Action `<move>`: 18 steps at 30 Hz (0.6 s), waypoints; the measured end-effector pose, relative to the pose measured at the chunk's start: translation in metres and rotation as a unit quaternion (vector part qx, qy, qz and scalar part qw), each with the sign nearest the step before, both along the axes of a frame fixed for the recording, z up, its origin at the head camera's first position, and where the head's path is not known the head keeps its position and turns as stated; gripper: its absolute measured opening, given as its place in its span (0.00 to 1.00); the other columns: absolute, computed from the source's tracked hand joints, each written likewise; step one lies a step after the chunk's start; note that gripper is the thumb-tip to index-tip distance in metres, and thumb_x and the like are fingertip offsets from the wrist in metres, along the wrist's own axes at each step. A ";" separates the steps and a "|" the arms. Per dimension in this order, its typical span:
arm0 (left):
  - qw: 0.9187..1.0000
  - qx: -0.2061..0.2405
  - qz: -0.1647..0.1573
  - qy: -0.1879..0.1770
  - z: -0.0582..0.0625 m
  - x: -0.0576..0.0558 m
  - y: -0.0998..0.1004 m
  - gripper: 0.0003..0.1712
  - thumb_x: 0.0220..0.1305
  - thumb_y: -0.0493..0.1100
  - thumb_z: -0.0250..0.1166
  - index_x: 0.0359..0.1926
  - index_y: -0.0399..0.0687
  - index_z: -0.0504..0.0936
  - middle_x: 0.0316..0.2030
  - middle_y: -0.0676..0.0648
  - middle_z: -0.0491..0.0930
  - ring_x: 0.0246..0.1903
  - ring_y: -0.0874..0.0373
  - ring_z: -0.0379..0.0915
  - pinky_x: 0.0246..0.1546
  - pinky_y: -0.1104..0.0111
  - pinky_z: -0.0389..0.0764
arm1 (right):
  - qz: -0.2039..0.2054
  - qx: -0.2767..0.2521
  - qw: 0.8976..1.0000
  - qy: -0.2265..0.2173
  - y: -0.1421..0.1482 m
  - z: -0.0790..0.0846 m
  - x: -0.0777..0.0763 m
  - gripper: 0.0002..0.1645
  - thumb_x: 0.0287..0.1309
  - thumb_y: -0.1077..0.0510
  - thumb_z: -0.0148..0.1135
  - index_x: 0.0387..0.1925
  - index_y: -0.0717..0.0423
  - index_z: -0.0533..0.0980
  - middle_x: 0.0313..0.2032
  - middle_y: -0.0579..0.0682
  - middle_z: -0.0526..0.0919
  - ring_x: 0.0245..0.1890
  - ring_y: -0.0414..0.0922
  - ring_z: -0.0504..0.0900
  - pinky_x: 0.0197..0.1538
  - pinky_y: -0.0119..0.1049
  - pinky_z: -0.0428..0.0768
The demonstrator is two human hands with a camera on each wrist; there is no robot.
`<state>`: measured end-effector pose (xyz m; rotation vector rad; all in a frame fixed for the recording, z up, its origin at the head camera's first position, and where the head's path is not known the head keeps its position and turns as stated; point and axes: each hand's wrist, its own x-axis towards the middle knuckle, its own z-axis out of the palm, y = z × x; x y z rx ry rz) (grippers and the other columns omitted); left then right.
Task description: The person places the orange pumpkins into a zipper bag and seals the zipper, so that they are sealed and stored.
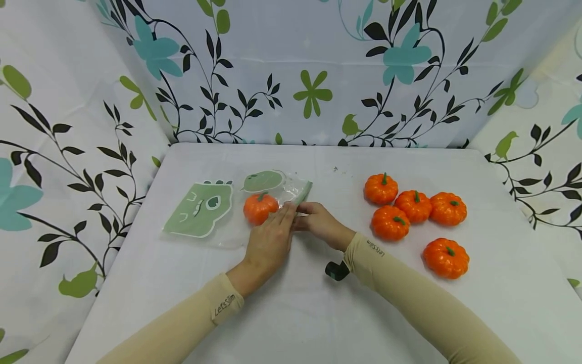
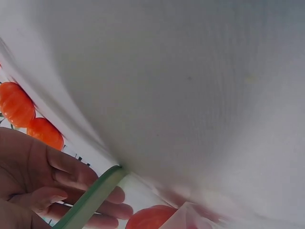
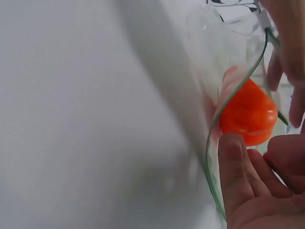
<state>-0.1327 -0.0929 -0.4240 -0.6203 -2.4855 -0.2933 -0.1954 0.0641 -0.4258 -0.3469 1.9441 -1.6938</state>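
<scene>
Hands at bag mouth, pumpkin inside.

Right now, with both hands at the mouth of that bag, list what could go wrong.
1. The pumpkin in the bag sits close to the green zip edge; if the mouth is pressed together there, it may catch on the pumpkin or let it roll out.
2. The clear bag looks thin and slippery, so the left hand or right hand could lose hold of it.
3. The five loose pumpkins are round and might roll if bumped.
</scene>
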 end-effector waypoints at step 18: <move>0.998 0.019 -0.025 -0.052 0.007 0.005 0.001 0.27 0.59 0.31 0.70 0.61 0.34 0.79 0.55 0.40 0.83 0.49 0.45 0.83 0.48 0.57 0.85 | 0.057 -0.031 0.998 0.000 -0.005 -0.005 0.004 0.31 0.67 0.65 0.54 0.71 0.62 0.68 0.69 0.50 0.72 0.69 0.45 0.69 0.70 0.43 0.68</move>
